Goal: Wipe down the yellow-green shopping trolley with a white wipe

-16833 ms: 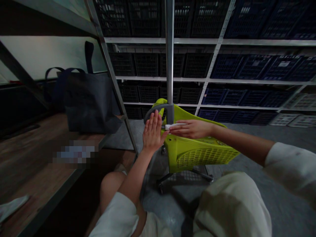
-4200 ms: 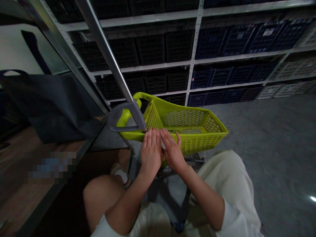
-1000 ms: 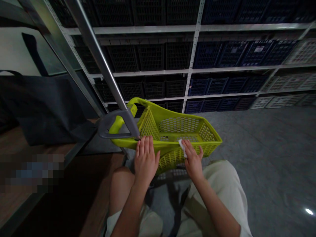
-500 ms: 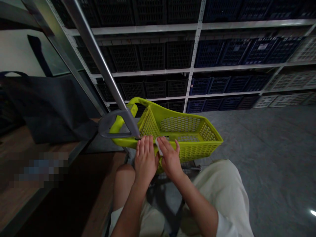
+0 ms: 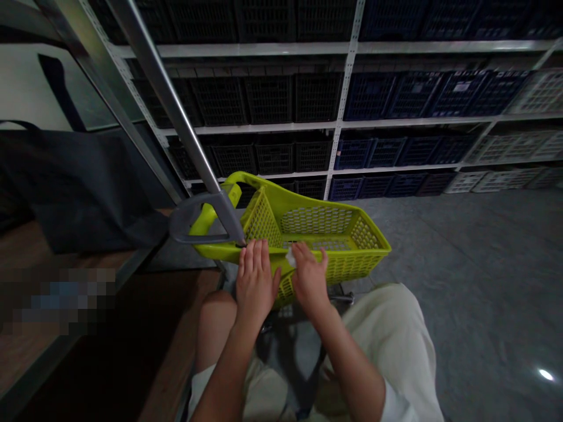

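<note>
And here's white shelving packed with dark crates, grey floor catching one bright glint, wooden table at left, all dim!

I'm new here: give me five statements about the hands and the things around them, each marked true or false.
1. Something white is at the right hand. True.
2. The basket is red. False: it is yellow-green.
3. The left hand is up on a shelf. False: it is at the basket's near rim.
4. A grey handle is at the metal pole's lower end. True.
5. The pole stands upright in view. False: it slants.
</note>
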The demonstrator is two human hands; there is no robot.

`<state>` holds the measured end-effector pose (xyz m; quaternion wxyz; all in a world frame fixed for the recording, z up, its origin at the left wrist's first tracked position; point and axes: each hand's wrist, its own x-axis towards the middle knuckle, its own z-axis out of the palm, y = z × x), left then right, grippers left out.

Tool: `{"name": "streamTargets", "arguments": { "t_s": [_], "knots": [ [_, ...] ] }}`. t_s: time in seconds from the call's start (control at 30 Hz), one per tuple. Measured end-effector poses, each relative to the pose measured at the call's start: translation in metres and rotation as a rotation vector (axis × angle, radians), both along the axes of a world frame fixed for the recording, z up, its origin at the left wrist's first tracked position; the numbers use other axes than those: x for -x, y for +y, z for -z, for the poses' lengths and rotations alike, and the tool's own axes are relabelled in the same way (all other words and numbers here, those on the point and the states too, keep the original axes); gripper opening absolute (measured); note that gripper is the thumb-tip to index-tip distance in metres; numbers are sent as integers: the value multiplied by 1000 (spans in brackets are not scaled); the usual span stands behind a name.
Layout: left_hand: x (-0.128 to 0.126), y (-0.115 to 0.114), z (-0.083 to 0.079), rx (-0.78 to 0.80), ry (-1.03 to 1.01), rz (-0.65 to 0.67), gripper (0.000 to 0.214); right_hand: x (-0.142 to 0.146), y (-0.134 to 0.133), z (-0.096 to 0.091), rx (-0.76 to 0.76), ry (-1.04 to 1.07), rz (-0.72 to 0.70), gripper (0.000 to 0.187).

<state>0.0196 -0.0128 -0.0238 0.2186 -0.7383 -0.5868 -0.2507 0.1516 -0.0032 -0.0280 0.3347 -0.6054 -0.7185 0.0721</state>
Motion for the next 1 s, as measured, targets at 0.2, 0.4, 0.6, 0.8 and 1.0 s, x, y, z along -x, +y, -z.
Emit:
{"name": "streamTargets", "arguments": {
  "t_s": [0.2, 0.4, 0.6, 0.8, 1.0],
  "knots": [
    [7, -3, 1, -10, 6, 7, 57, 26, -5, -1, -105, 18, -226, 65],
    [8, -7, -5, 15, -10, -7, 61, -64, -1, 40, -84, -45, -22, 79],
    [-1, -6, -5, 9, 3, -20, 62, -74, 1, 43, -58, -44, 214, 69],
    [-2, -4, -1, 5, -9, -10, 54, 22, -1, 7, -89, 39, -136, 67],
    [4, -8, -4, 34, 10, 4, 62, -10, -5, 25, -140, -32, -156, 79]
  ]
}}
